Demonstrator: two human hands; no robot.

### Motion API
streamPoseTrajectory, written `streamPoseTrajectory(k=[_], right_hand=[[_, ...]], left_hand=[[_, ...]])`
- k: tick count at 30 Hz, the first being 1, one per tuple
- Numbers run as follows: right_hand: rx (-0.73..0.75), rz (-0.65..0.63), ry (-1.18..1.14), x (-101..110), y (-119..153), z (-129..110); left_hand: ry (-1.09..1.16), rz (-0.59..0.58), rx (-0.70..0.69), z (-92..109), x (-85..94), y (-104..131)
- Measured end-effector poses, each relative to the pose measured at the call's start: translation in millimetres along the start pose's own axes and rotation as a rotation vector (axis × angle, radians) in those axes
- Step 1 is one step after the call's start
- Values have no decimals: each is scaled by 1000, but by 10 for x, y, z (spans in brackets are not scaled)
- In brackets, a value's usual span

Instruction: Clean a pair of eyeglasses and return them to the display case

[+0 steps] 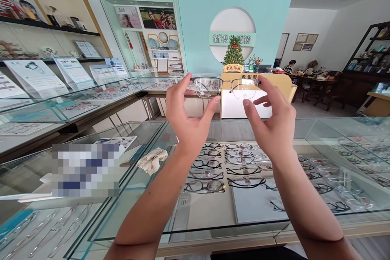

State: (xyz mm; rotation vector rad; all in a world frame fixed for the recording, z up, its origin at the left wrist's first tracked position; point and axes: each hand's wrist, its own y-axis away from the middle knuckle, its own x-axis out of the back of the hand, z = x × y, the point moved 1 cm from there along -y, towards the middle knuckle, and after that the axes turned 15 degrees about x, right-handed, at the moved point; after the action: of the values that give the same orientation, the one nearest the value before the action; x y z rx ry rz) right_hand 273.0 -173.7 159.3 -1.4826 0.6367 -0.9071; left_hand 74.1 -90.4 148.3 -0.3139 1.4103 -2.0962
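A pair of eyeglasses (226,81) with a dark upper rim and clear lenses is held up above the glass display case (231,130). My left hand (191,118) grips it at the left end, fingers at the hinge and thumb under the lens. At the right end, my right hand (269,113) has its fingers on the other hinge, with the thumb just below the lens. The lenses face me, and the right one bears a small round mark. A crumpled beige cloth (152,161) lies on the glass left of my forearm.
Rows of spectacle frames (207,164) sit inside the case below my hands. Blurred papers (85,168) lie on the counter at left. More glass cabinets (76,105) run along the left wall. Behind stands a cashier desk (257,81) with a plant; a person (289,66) is at the far right.
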Motion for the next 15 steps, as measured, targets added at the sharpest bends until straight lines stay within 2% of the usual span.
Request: streamPoseTrajectory(k=[15], right_hand=[[-56, -41, -23, -40, 14, 25]], left_hand=[[-1, -21, 7, 20, 32, 20]])
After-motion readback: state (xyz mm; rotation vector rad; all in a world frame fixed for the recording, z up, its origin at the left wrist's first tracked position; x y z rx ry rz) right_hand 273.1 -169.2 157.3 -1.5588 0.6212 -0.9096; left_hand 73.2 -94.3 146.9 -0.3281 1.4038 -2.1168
